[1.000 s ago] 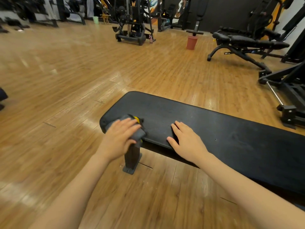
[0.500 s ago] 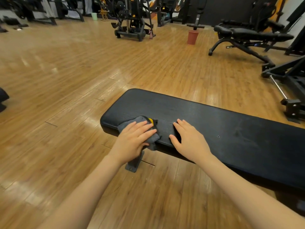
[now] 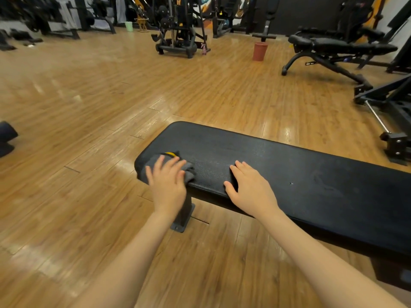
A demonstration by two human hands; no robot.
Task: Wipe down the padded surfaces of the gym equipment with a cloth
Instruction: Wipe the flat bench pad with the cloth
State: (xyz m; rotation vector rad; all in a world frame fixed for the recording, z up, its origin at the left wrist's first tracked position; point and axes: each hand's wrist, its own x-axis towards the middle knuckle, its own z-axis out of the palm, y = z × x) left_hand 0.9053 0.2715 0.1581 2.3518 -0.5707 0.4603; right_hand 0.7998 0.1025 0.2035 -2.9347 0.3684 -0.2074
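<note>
The straight, slightly spread fingers [image 3: 171, 163] of our left hand [image 3: 168, 185] press flat on a crumpled grey cloth with a yellow-and-black edge [image 3: 155, 162]; nothing is curled round it, and motion blur softens the fingertips. The cloth lies on the near left corner of the long, flat, black padded bench top [image 3: 278, 174], partly draped over its near edge. Under that corner a dark metal bench leg with a flat foot plate [image 3: 183, 215] stands on the glossy wooden plank floor [image 3: 89, 130].

Our right hand [image 3: 251, 192] lies palm down on the pad just right of the cloth, apart from it. Its fingers [image 3: 239, 168] are straight and close together, the thumb [image 3: 229, 188] lies along the near edge of the pad, and it holds nothing. Both bare forearms run back toward us from the lower edge of the view.

The bench top stretches away to the right, its surface finely textured with faint smears and a small pale speck near the middle.

Farther out, across the floor, a terracotta-coloured plastic bucket [image 3: 259, 51] stands well apart from the bench. To its right is a black adjustable padded bench on a curved frame [image 3: 338, 46]. A black wheeled weight machine [image 3: 178, 38] stands to the bucket's left, a small pale green bin [image 3: 129, 26] sits far back on the left, and a black steel frame with a silver rod [image 3: 387, 112] fills the right edge.
</note>
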